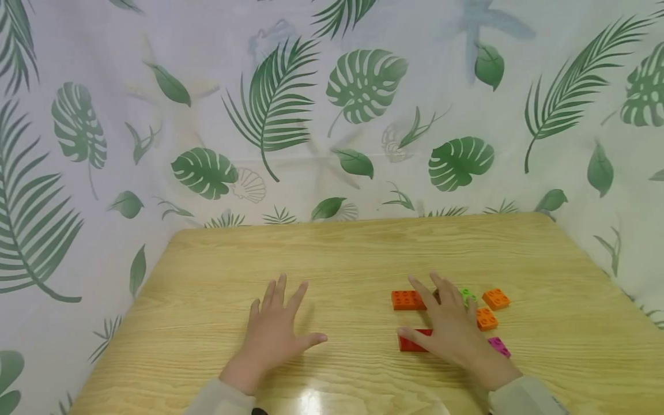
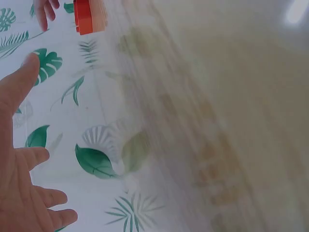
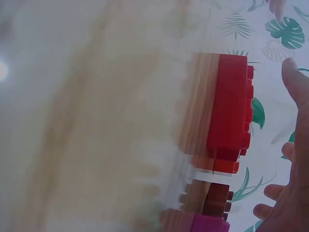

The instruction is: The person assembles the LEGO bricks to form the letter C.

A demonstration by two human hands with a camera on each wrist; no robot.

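Observation:
My left hand (image 1: 274, 337) is over the wooden table with fingers and thumb spread, holding nothing. My right hand (image 1: 452, 327), also spread, hovers above a group of studded toy building bricks. Its thumb overlaps a long red brick (image 1: 408, 341) in the head view. Beyond that lies an orange-red brick (image 1: 407, 300), partly covered by the forefinger. A brown brick (image 3: 216, 199) shows in the right wrist view but is mostly hidden under the hand from above. A lime green brick (image 1: 468, 296) and an orange brick (image 1: 486, 319) sit by the outer fingers, a magenta brick (image 1: 500, 346) beside the wrist.
Another orange brick (image 1: 496, 298) lies at the right end of the group. The wooden table (image 1: 332, 253) meets a white leaf-patterned cloth (image 1: 311, 132) at its back and sides. Light glares off the table's front.

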